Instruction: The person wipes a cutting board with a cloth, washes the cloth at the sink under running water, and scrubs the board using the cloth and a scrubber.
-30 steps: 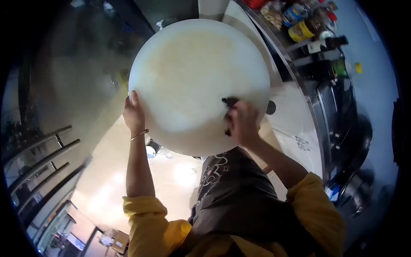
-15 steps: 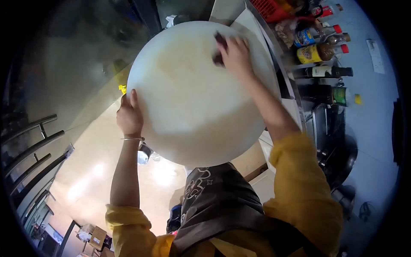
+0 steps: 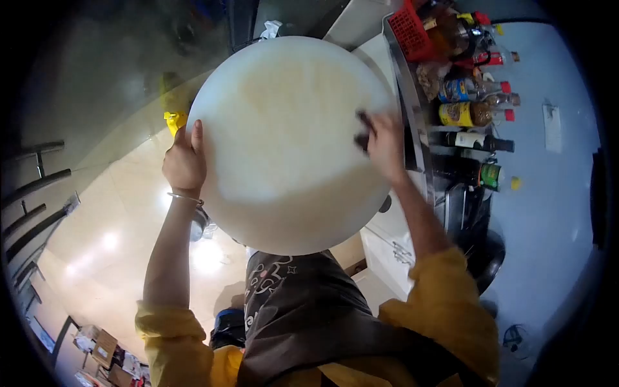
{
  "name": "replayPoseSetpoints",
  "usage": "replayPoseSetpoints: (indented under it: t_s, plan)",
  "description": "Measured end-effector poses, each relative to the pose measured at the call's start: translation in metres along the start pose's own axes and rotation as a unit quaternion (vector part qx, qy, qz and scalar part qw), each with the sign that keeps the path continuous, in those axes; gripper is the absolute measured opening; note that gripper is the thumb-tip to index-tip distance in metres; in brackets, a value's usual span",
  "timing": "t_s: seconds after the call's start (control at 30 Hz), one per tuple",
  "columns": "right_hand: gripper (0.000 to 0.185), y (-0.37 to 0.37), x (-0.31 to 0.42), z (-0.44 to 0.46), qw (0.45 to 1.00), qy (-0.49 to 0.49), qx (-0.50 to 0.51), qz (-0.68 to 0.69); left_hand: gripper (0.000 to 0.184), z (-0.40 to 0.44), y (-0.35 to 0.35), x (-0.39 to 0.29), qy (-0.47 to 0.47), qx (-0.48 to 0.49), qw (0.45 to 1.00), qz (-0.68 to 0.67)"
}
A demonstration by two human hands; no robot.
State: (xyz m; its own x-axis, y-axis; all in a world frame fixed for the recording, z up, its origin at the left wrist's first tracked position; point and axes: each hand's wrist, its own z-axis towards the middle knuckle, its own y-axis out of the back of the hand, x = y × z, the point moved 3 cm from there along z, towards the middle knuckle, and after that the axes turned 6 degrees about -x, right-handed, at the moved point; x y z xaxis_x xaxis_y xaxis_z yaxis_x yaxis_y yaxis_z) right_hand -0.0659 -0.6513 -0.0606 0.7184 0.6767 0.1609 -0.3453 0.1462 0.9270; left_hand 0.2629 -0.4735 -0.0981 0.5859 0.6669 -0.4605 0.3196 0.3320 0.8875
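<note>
A large round white cutting board (image 3: pixel 290 142), stained yellowish across its face, fills the middle of the head view. My left hand (image 3: pixel 184 158) grips its left edge, thumb on the face and fingers hidden behind. Near the right edge, my right hand (image 3: pixel 387 147) is closed on a dark cloth (image 3: pixel 363 132) against the board's face. Motion blurs that hand, and the cloth's exact kind is hard to make out. Below the board is my dark apron (image 3: pixel 293 290) with white print.
Several sauce bottles (image 3: pixel 461 115) line the counter on the right, beside a red plastic basket (image 3: pixel 411 32). A dark wok (image 3: pixel 487 261) sits lower right. Metal rails (image 3: pixel 35 187) stand at the left, and a yellow object (image 3: pixel 174 121) shows behind the board's left edge.
My right hand has moved down and to the right across the board with the cloth. My left hand keeps its hold on the edge. The whole view has shifted slightly.
</note>
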Motion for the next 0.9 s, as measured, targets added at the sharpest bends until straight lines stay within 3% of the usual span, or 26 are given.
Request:
replayPoseSetpoints:
  t_s: [0.27,0.37,0.47,0.57,0.63,0.8,0.9]
  plan:
    - [0.013,-0.024,-0.009,0.069,0.998,0.018,-0.054,-0.035,0.055,0.002,-0.002,0.006,-0.005,-0.002,1.000,0.022]
    - [0.012,-0.010,-0.002,0.020,0.999,0.002,0.009,-0.053,0.056,0.003,-0.004,0.005,0.005,0.010,1.000,0.029]
    - [0.012,0.006,0.013,-0.002,1.000,0.018,-0.004,0.009,0.057,0.002,-0.001,0.003,0.028,0.004,0.999,0.038]
    - [0.014,-0.015,-0.006,0.047,0.997,0.047,-0.042,-0.042,0.059,0.000,-0.002,0.002,0.019,0.010,0.999,0.043]
    - [0.015,-0.031,-0.021,0.078,0.996,0.029,-0.016,-0.080,0.060,0.002,-0.002,0.004,0.023,0.004,0.999,0.042]
    - [0.016,-0.004,-0.002,-0.001,0.998,0.023,0.025,-0.043,0.059,0.004,-0.007,0.007,0.031,0.019,0.999,0.038]
    - [0.015,0.014,0.014,-0.033,0.997,0.030,0.042,0.056,0.059,0.002,-0.005,0.004,0.041,0.022,0.999,0.017]
